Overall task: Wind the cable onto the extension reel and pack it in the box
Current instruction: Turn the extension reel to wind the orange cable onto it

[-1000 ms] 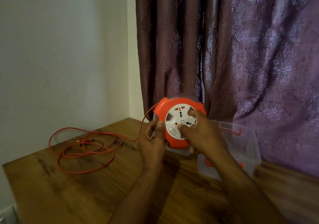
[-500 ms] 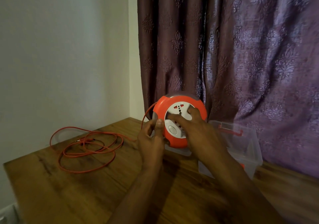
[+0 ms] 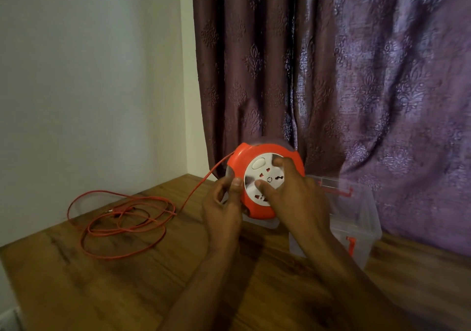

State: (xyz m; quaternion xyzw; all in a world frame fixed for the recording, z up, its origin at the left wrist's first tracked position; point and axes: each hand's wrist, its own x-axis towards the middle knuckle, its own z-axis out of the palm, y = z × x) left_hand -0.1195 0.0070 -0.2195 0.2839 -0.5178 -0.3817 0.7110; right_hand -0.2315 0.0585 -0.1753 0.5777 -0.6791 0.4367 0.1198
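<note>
The extension reel (image 3: 265, 180) is a round, smooth plastic drum with an orange shell and a white circular socket face. It stands on edge near the middle of the view, its flat face turned toward the camera and tilted slightly up, so its axle runs from the viewer toward the curtain. A white oval button sits at about 11 o'clock on the face, and small red socket openings ring a tiny centre circle.

The left hand (image 3: 224, 203) grips the drum's rim at 9 o'clock, thumb up against the orange edge and fingers curled behind. The right hand (image 3: 295, 193) lies over the face from 4 o'clock, its fingers bent and pressing on the white disc; 1 fingertip lands near the centre, another near 1 o'clock.

A thin orange cable (image 3: 122, 218) leaves the reel at 10 o'clock, runs down and left in a taut line, then lies in loose, overlapping loops on the table at 9 o'clock.

The clear plastic box (image 3: 356, 218), rectangular with orange latches, sits just beside the reel at 3 o'clock, open at the top.

All rest on a wooden table (image 3: 102, 279) with dark, streaky grain. A pale plain wall (image 3: 89, 75) stands at 10 o'clock, and a purple curtain (image 3: 356, 75) with an embossed floral pattern hangs in folds from 12 to 3 o'clock.
</note>
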